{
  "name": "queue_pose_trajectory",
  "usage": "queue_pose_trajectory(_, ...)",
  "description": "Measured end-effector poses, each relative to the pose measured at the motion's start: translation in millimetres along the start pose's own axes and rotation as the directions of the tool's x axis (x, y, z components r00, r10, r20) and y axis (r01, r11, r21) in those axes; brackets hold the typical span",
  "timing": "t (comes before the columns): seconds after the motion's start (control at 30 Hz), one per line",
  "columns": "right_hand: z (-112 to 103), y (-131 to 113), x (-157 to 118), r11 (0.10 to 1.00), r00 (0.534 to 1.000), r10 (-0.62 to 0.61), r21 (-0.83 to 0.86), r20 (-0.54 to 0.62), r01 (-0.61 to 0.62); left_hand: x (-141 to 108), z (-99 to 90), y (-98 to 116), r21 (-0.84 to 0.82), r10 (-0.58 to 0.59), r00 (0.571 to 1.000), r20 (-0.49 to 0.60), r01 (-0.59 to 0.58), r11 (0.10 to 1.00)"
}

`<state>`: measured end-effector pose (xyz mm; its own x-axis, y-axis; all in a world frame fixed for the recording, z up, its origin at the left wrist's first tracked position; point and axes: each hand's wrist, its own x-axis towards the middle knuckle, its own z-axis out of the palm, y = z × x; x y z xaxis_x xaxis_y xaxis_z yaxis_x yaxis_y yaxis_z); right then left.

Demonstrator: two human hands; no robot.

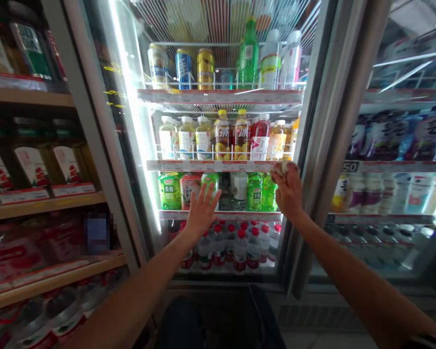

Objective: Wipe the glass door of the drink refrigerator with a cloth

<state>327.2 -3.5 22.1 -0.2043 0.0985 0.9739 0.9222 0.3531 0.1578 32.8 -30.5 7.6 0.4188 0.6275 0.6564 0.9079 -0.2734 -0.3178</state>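
Observation:
My left hand (202,208), fingers spread, is at the front of a shelf of green and red drink bottles, nearest a green bottle (210,180) and a red-labelled bottle (189,186). Whether it touches them I cannot tell. My right hand (289,190) is closed around a pale, crumpled cloth (284,167). That cloth lies at the right end of the price strip (210,166) along the shelf edge. Just left of and below this hand stand more green bottles (255,191).
Tea and juice bottles (223,135) stand behind a wire rail; cans (205,69) are above. Red-capped water bottles (241,247) fill the bottom. A metal door frame (334,145) borders the right, and a bottle-filled wooden shelf (39,206) the left.

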Motion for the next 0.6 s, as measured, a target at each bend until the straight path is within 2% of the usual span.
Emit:
queue_pose_trajectory(0.03, 2, 1, 7, 1.0, 0.999, 0.021, 0.004, -0.03, -0.021, 0, -0.3, 0, -0.003, -0.003, 1.0, 0.003, 0.003, 1.0)
queue_pose_trajectory(0.1, 1, 0, -1, 1.0, 1.0, -0.001, 0.005, -0.03, 0.001, 0, -0.3, 0, -0.014, -0.004, 1.0, -0.001, 0.004, 1.0)
queue_pose_trajectory(0.23, -7, -10, -62, 0.996, 0.989, -0.086, -0.01, 0.119, 0.087, -1, 1.4, 1, -0.026, -0.002, 1.0, -0.027, 0.001, 1.0)
queue_pose_trajectory(0.3, -9, -9, -71, 0.994, 0.98, -0.107, -0.004, 0.169, 0.109, -1, 2.4, 2, -0.021, 0.0, 0.999, -0.032, -0.001, 1.0)
queue_pose_trajectory(0.37, -6, -6, -52, 0.995, 0.987, -0.102, -0.005, 0.127, 0.103, -1, 2.8, 1, -0.019, 0.0, 0.999, -0.034, -0.001, 1.0)
queue_pose_trajectory(0.5, 9, -8, 8, 0.999, 0.998, -0.042, -0.014, -0.05, 0.041, -1, -0.3, -2, -0.018, 0.007, 1.0, -0.03, -0.007, 1.0)
queue_pose_trajectory(0.53, 12, -13, 13, 0.999, 0.997, -0.041, -0.009, -0.063, 0.041, -1, -1.9, -3, -0.017, 0.017, 1.0, -0.026, -0.017, 1.0)
queue_pose_trajectory(0.6, 17, -27, 5, 0.996, 0.996, -0.084, 0.015, -0.022, 0.085, -1, -5.9, -7, -0.016, 0.039, 0.999, -0.015, -0.039, 0.999)
